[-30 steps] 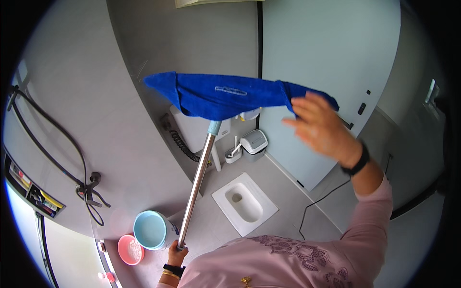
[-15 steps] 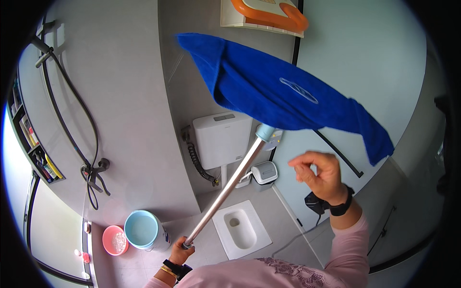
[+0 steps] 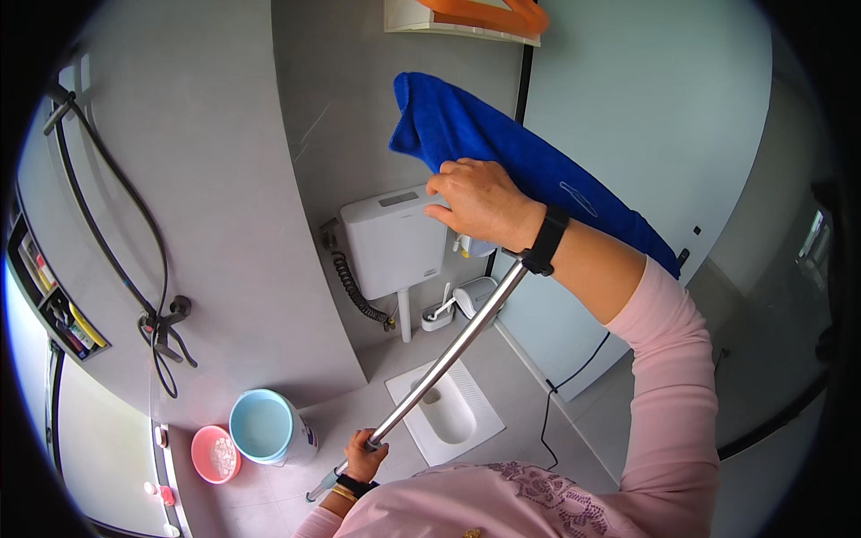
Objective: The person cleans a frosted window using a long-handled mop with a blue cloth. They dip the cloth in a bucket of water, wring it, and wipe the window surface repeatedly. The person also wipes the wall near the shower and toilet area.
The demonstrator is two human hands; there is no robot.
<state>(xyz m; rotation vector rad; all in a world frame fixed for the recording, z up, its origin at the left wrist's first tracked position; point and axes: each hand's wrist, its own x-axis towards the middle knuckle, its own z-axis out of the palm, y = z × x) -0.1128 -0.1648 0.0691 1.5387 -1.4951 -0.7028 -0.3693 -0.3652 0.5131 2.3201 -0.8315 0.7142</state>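
Note:
My left hand (image 3: 364, 457) is wrapped around the lower part of a silvery metal mop pole (image 3: 448, 359), whose end sticks out below the fist. The pole slants up and away to the right, and its upper end is hidden behind my right forearm. A blue towel-like cloth (image 3: 520, 157) is draped over the raised mop head, which it covers. My right hand (image 3: 484, 202) is in front of the cloth's lower left edge, thumb and curved fingers apart with nothing seen between them. I cannot tell whether its fingertips touch the cloth.
A squat toilet (image 3: 444, 417) is set in the floor beneath the pole, with a white cistern (image 3: 395, 238) on the wall behind. A blue bucket (image 3: 262, 426) and pink basin (image 3: 215, 453) stand at left. An orange-and-white shelf (image 3: 466, 22) juts out above; a shower hose (image 3: 134, 179) hangs left.
My right hand has moved left and up, from beside the pole to the cloth's edge. The cloth's left end has shifted right, and the pole's lower end now shows below my left hand.

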